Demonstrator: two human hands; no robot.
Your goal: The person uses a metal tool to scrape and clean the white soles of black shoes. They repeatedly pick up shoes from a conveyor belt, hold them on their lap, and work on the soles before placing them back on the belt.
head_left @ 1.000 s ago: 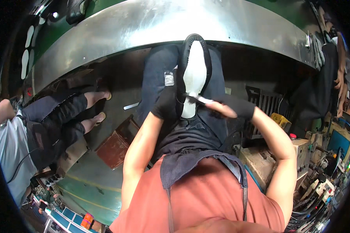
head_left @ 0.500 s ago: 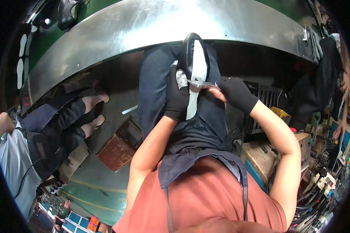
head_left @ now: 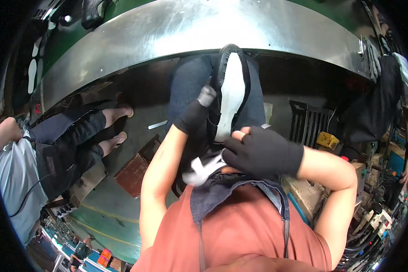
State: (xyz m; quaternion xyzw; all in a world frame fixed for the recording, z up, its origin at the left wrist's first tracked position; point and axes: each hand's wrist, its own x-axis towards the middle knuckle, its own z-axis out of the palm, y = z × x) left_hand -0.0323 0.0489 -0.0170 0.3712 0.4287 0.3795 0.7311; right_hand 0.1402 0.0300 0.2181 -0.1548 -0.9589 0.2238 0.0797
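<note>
Left hand (head_left: 194,113) gripping the black shoe (head_left: 232,90) by its left side. Shoe is sole-up over the lap (head_left: 183,84), toe at the tabletop (head_left: 122,50)'s near edge, contact unclear. Right hand (head_left: 264,152) clenched round a blurred pale tool (head_left: 203,172), near the heel.

The left arm (head_left: 161,174) is only lightly bent, its bare forearm running toward 1 o'clock. The left hand (head_left: 194,113), in a black glove, sits between 11 and 12 o'clock from the torso (head_left: 235,222), closed in a grip; its thumb (head_left: 207,96), in a pale wrapping, points to 1 o'clock.

The right arm (head_left: 331,170) is sharply bent, elbow out at 2 o'clock from the torso, forearm slanting between 9 and 10 o'clock. The right hand (head_left: 260,152), gloved alike, lies lower than the left, back upward, fingers curled tight, bare skin showing at its 10 o'clock edge. Both thighs (head_left: 186,84) point toward 12 o'clock.
</note>
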